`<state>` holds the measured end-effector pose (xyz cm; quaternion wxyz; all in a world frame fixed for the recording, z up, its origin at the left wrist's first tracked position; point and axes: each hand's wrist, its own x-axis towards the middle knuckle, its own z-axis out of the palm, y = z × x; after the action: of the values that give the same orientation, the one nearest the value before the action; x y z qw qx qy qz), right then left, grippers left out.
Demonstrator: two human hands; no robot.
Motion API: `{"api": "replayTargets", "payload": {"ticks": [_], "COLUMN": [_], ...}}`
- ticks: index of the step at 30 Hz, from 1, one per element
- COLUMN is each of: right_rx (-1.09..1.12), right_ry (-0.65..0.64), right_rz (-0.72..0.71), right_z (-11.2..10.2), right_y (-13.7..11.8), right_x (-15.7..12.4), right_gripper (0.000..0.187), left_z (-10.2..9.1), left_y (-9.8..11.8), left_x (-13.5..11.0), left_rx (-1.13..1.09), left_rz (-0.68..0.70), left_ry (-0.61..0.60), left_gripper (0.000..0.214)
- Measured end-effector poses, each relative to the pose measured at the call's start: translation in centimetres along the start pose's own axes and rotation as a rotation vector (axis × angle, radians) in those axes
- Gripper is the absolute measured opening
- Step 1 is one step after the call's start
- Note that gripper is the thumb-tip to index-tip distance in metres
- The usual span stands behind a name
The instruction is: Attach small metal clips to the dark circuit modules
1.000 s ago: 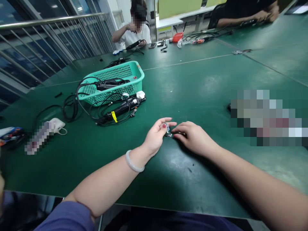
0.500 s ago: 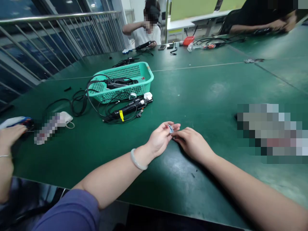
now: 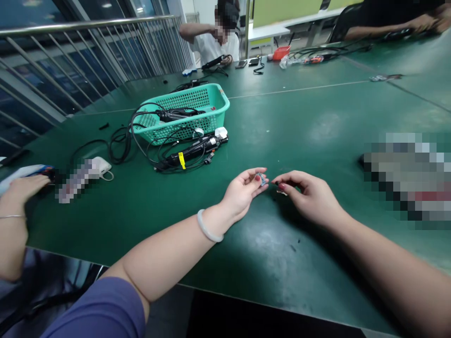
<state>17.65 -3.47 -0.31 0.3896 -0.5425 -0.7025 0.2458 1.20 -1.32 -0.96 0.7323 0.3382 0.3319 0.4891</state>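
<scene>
My left hand [image 3: 243,193], with a pale bangle [image 3: 208,227] at its wrist, is closed above the table, thumb and fingers pinching a small bluish-silver piece [image 3: 261,179] that could be a little circuit board. Just to its right, my right hand [image 3: 313,195] has thumb and forefinger brought together on a tiny dark piece [image 3: 276,183], too small to name. A small pale bit [image 3: 282,192] shows just below the right thumb; whether it is touched I cannot tell. A narrow gap separates the fingertips of both hands.
A teal basket [image 3: 183,136] with black corded tools stands on the green table [image 3: 246,263]. In front of it lies a black corded tool [image 3: 197,150] with a yellow tag. A co-worker's hand [image 3: 26,188] is at far left; other people sit across. A blurred-out object [image 3: 412,178] lies right.
My right hand has moved right, away from the left one, and now shows a tiny dark piece at its fingertips. The left thumb has come over the bluish-silver piece. The view has shifted slightly.
</scene>
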Motion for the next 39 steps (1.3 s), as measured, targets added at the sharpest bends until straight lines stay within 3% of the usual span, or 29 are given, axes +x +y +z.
{"api": "replayTargets", "payload": {"ticks": [11,17,24,30,39], "right_rx": [0.06,0.198,0.365,0.266,0.312], "right_ry": [-0.096,-0.137,-0.086,-0.042,0.043], "right_rz": [0.077,0.124,0.21,0.289,0.315], "right_z": [0.0,-0.2,-0.3,-0.2,0.1], "right_y": [0.3,-0.2,-0.9,-0.3,-1.2], "right_x": [0.3,0.2,0.3,0.1,0.2], "right_gripper": [0.023,0.031,0.033,0.027,0.017], "left_z": [-0.1,-0.3,-0.1,0.1,-0.1], "left_y": [0.2,-0.1,-0.1,0.0,-0.2], "left_x": [-0.3,-0.3,-0.8,-1.1,-0.8], "left_rx": [0.022,0.057,0.145,0.219,0.25], "left_rz": [0.0,-0.011,-0.011,-0.047,0.015], "left_ry": [-0.013,-0.045,-0.064,-0.06,-0.111], "left_gripper": [0.016,0.019,0.036,0.052,0.045]}}
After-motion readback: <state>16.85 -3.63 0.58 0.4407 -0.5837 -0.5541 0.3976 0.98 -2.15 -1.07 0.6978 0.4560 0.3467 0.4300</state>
